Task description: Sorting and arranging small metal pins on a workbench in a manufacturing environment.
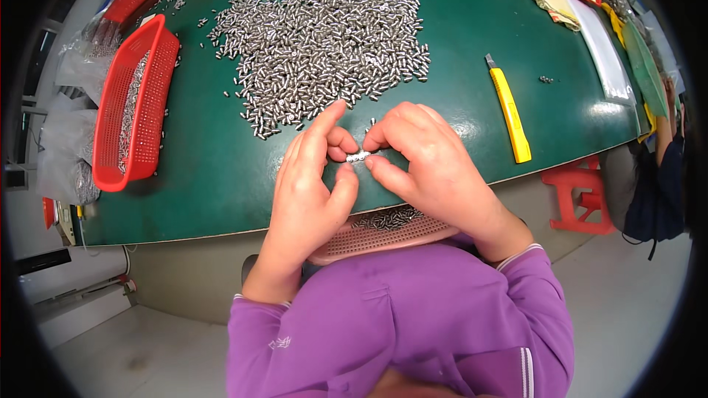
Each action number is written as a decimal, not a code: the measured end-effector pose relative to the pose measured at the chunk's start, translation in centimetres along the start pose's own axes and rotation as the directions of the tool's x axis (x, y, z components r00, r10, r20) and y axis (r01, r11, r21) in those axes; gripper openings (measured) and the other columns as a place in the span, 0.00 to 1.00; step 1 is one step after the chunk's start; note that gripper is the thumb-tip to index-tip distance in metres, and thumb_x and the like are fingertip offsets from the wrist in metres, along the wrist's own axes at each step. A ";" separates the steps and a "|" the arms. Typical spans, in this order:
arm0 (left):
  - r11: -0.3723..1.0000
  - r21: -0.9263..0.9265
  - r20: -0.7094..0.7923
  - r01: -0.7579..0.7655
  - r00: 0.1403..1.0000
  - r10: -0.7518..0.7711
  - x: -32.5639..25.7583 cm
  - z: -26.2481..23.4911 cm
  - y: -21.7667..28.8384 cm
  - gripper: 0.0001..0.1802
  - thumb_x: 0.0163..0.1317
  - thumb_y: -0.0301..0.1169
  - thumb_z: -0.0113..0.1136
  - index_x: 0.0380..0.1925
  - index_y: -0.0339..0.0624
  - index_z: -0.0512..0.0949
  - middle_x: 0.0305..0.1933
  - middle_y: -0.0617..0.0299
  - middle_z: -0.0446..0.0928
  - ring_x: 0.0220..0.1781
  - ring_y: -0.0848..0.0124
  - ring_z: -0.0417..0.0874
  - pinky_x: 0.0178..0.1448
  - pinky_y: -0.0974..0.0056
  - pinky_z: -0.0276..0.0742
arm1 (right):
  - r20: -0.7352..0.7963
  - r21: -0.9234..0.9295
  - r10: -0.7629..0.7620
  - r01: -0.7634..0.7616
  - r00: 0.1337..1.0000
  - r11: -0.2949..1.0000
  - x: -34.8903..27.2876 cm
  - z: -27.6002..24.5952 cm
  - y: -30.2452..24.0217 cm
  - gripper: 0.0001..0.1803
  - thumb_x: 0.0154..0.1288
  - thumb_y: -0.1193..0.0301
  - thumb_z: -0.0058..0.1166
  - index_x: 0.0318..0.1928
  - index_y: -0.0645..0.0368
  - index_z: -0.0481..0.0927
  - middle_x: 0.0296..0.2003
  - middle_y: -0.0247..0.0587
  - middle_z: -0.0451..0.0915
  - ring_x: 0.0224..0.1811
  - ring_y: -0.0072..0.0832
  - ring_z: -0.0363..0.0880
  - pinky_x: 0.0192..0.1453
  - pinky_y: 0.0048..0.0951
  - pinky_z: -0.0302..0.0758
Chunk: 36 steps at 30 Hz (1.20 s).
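Just above the table's near edge, my left hand (313,173) and my right hand (431,158) meet, thumbs and fingers closed from both sides. Pinched between their fingertips is a short row of small silvery metal parts (358,156); their exact kind is too small to make out. Beyond my fingers spreads a large heap of small, shiny, cylinder-shaped metal parts (324,37). A pink perforated basket (383,243) is at my lap below the hands, with more metal parts (391,218) in it.
On the green table (472,29), a yellow utility knife (510,114) lies at right with its blade out. A red basket (110,129) of metal parts stands at left, beside plastic bags (66,140). A red stool (579,199) and another person's dark clothing (660,184) are at right.
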<state>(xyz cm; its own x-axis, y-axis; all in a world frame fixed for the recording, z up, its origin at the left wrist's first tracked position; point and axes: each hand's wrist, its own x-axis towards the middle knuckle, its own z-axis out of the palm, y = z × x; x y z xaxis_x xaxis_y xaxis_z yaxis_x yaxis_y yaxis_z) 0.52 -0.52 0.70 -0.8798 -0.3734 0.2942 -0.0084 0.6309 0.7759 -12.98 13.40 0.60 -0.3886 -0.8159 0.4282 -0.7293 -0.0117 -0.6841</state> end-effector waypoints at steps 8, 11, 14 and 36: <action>0.969 -0.228 -0.116 0.091 0.986 -0.120 -0.3 0.3 -0.5 0.40 0.56 0.12 0.46 0.74 0.35 0.63 0.45 0.58 0.75 0.43 0.72 0.74 0.49 0.68 0.75 | -0.009 -0.016 -0.001 0.001 1.000 1.000 0.2 0.0 -0.3 0.11 0.57 0.75 0.67 0.41 0.58 0.80 0.37 0.40 0.78 0.43 0.41 0.78 0.51 0.42 0.75; 0.969 -0.232 -0.179 0.079 0.976 -0.122 -0.3 0.6 -0.7 0.40 0.56 0.11 0.45 0.74 0.35 0.63 0.48 0.58 0.74 0.45 0.72 0.73 0.49 0.68 0.74 | 0.007 -0.041 -0.038 0.038 0.999 0.998 0.3 0.6 -0.7 0.11 0.58 0.73 0.66 0.42 0.57 0.80 0.38 0.41 0.77 0.42 0.43 0.77 0.49 0.43 0.75; 0.981 -0.181 -0.204 0.075 0.973 -0.112 -0.3 0.8 -1.1 0.41 0.56 0.10 0.45 0.74 0.35 0.63 0.51 0.56 0.72 0.47 0.71 0.72 0.50 0.68 0.74 | 0.051 -0.043 -0.075 0.077 0.996 0.996 0.3 0.8 -0.9 0.10 0.59 0.73 0.65 0.42 0.57 0.80 0.38 0.42 0.75 0.41 0.43 0.77 0.46 0.43 0.75; 0.988 0.152 -0.050 -0.028 0.998 0.036 1.2 1.1 0.1 0.38 0.59 0.14 0.60 0.72 0.35 0.65 0.47 0.53 0.78 0.51 0.56 0.78 0.61 0.52 0.74 | 0.002 -0.105 0.036 -0.035 0.999 0.994 0.7 -0.7 -0.3 0.11 0.60 0.77 0.63 0.44 0.63 0.81 0.41 0.48 0.78 0.45 0.49 0.78 0.51 0.47 0.77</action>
<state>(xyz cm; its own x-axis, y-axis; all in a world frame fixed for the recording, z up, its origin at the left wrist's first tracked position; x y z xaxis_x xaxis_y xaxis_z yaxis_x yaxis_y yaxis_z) -1.03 -0.14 0.57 -0.8548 -0.3837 0.3493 -0.0555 0.7369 0.6737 -13.42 13.20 1.56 -0.4130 -0.8171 0.4023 -0.7705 0.0780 -0.6326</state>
